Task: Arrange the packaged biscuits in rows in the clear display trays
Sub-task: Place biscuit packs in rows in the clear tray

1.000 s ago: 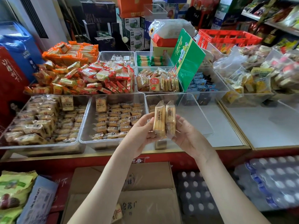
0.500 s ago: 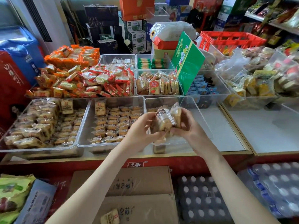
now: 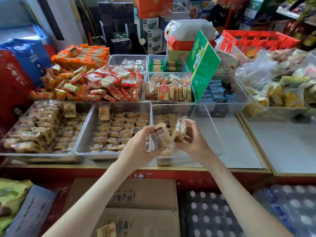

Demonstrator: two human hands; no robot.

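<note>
Gripping the barcoded biscuit packet in my left hand and pinching a second packet in my right hand — hands close together, packets touching — I see both held above the near-left corner of the clear tray at the counter's front edge.

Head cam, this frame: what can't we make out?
- Head view: count and print of the biscuit packs. They are motion-blurred, with the left hand and right hand gripping them.
- Head view: rows in the front right tray, partly covered by the hands.
- Head view: blue packets, partly hidden by the green sign.
- Head view: loose pack, cut by the bottom edge.
</note>
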